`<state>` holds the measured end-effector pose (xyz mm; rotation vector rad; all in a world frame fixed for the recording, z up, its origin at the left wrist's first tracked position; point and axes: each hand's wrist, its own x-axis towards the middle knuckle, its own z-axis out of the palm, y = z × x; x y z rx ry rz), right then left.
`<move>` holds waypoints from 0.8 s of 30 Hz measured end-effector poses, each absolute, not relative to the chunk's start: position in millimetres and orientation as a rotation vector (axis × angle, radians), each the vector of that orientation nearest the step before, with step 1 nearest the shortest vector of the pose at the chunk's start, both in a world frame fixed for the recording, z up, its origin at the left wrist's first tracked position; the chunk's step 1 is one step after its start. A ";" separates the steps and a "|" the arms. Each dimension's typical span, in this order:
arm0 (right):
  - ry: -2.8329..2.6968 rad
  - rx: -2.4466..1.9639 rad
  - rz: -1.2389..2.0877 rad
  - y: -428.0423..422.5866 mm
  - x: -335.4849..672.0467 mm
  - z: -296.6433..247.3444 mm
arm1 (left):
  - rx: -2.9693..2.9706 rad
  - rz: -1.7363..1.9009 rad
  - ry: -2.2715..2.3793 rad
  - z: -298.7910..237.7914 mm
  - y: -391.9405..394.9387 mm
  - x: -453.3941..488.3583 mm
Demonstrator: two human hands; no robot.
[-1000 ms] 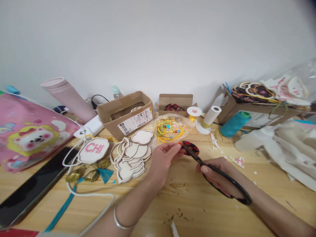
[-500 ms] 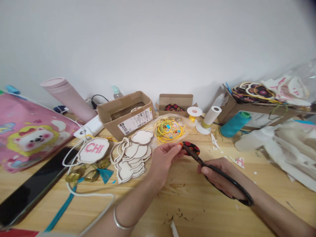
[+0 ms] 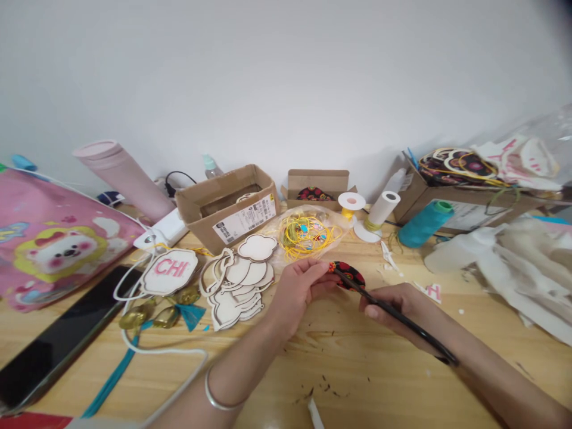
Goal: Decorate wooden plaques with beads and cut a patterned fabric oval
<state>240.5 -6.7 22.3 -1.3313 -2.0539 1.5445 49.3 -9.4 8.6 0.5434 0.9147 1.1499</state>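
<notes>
— What is in front of you?

— A wooden counter [image 3: 348,369], crowded along the back. The biggest thing on it is the pink bag [image 3: 53,244] with a cartoon bear, far to my left. A heap of white cloth [image 3: 513,268] lies far to my right.

— And in the middle?

— An open cardboard box [image 3: 232,205] sits near the wall. In front of it is a pile of wooden cutouts [image 3: 239,286], just beside my left wrist. A tangle of yellow cord [image 3: 306,233] lies right behind my fingers, and a teal spool [image 3: 424,223] lies on its side further right.

— What are your hands doing?

— My left hand [image 3: 297,289] is closed in a pinch on the edge of the patch. My right hand [image 3: 397,307] is wrapped around the handles of the scissors [image 3: 402,319].

— Are the blades apart?

— I see them edge-on as one thin dark line, so I cannot tell. Their tip meets the patch.

— Where is the patch?

— The patch [image 3: 344,266], a small black oval with a red pattern, is just above the counter between my two hands, in front of the yellow cord.
</notes>
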 end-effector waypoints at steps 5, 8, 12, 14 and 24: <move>-2.113 -1.319 1.552 -5.1 253.7 12.9 | 0.570 1.194 0.950 4.9 -7.0 48.2; -2.068 -1.319 1.590 -3.9 263.6 14.6 | 0.533 1.249 0.969 5.7 -5.7 46.8; -1.709 -1.339 1.327 -2.0 256.2 32.4 | 0.462 1.243 0.932 10.0 -7.3 47.9; -1.621 -1.302 1.174 0.2 243.4 39.3 | 0.440 1.204 0.891 11.7 -9.3 49.9; -1.662 -1.193 1.058 14.3 226.7 15.5 | 0.493 1.037 0.881 10.3 -14.6 49.8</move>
